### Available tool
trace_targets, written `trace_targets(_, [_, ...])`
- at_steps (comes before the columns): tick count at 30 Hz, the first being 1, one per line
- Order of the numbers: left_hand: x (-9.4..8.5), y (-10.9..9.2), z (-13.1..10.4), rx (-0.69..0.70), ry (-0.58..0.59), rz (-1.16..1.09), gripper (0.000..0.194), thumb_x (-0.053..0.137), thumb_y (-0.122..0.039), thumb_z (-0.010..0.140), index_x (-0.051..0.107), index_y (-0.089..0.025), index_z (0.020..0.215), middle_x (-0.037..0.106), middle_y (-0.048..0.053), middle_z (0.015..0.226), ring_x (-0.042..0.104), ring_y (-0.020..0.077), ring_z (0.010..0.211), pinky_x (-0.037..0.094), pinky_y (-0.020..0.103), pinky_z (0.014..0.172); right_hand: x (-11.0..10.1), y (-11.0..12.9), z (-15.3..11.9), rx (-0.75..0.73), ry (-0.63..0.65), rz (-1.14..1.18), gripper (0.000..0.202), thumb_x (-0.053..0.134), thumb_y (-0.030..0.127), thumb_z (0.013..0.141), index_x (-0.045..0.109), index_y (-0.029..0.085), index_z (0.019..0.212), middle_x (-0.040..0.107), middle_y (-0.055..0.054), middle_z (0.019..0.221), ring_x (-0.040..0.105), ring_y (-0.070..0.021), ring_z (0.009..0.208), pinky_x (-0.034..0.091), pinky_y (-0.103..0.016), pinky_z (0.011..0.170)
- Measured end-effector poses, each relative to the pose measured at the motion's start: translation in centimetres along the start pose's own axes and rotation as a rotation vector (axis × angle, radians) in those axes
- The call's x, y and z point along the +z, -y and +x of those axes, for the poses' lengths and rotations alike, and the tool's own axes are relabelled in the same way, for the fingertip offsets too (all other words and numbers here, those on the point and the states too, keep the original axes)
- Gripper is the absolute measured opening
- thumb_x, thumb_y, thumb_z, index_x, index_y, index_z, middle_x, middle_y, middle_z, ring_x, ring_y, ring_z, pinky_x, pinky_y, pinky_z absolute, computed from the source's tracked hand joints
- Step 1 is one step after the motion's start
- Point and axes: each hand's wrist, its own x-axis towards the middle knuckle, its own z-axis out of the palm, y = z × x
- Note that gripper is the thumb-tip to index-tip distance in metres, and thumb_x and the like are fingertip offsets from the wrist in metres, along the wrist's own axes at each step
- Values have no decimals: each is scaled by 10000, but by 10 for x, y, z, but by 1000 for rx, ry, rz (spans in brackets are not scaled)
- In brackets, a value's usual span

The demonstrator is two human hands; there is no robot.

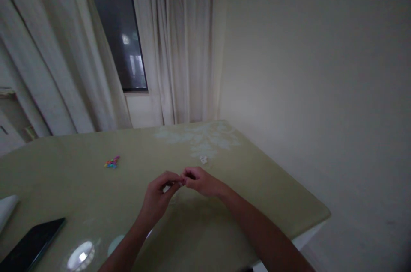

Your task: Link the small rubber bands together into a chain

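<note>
Above the middle of the table, my left hand [162, 190] and my right hand [202, 181] meet at the fingertips. Both are closed in a pinch, thumb against fingers. Whatever sits between the fingertips is too small and dark to name. Just beyond my right hand lies a small cluster of white pieces [203, 159]. Farther off to the left is a little heap of bright multicoloured pieces [112, 162], pink, yellow, green and blue; their kind cannot be made out.
A dark flat tablet-like device [32, 244] lies at the lower left, with a white object [7, 208] behind it. A shiny round object [81, 256] and a pale green disc [114, 244] are near my left forearm. The table [272, 186] borders a wall on the right.
</note>
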Motion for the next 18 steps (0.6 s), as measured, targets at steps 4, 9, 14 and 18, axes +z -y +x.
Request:
trace_targets(4, [-1, 0, 0, -10, 3, -29, 102, 761, -296, 844, 800, -242, 921, 778, 39, 859, 726, 189, 787, 578, 274, 726, 10, 4, -2, 35, -6, 107, 266, 662, 424, 861, 604, 165, 861, 498, 35, 754, 409, -113, 685, 324, -248, 630])
trace_targets(9, [-5, 0, 2, 90, 19, 17, 118, 715, -313, 885, 808, -243, 908, 737, 45, 838, 704, 187, 787, 567, 271, 720, 15, 1, 1, 117, -64, 279, 364, 743, 515, 784, 648, 167, 837, 461, 56, 660, 332, -93, 587, 255, -246, 551])
trace_targets(14, [-11, 5, 5, -51, -87, 77, 205, 681, -413, 905, 716, -212, 924, 751, 42, 831, 714, 195, 762, 580, 288, 709, 15, -2, 5, 110, -203, 291, 391, 748, 538, 810, 724, 162, 912, 486, 49, 648, 353, -92, 566, 265, -248, 537])
trace_targets(18, [-16, 10, 10, -97, -123, 142, 258, 710, -472, 851, 696, -214, 857, 765, 35, 791, 724, 207, 725, 593, 303, 690, 16, -6, 6, 22, -291, 117, 404, 781, 506, 808, 744, 165, 1021, 533, 37, 705, 416, -99, 600, 314, -245, 564])
